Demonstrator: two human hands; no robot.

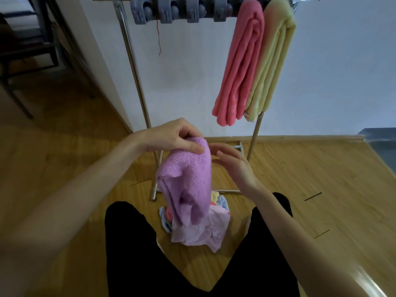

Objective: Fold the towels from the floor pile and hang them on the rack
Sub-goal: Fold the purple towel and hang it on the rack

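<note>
My left hand (171, 136) is up front, thumb and fingers pinching the fluffy purple terry towel (188, 181); my right hand (233, 166) hovers beside it, fingers relaxed.

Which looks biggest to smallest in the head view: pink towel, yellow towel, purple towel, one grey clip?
1. pink towel and yellow towel, hung side by side on the rack: alike, no ranking.
2. purple towel, bunched in the left hand and nearer the camera, so unsure.
3. grey clip, clearly smallest.

One head-worn wide-angle view looks forward and down, close over the hands, toward the rack (137, 82).
</note>
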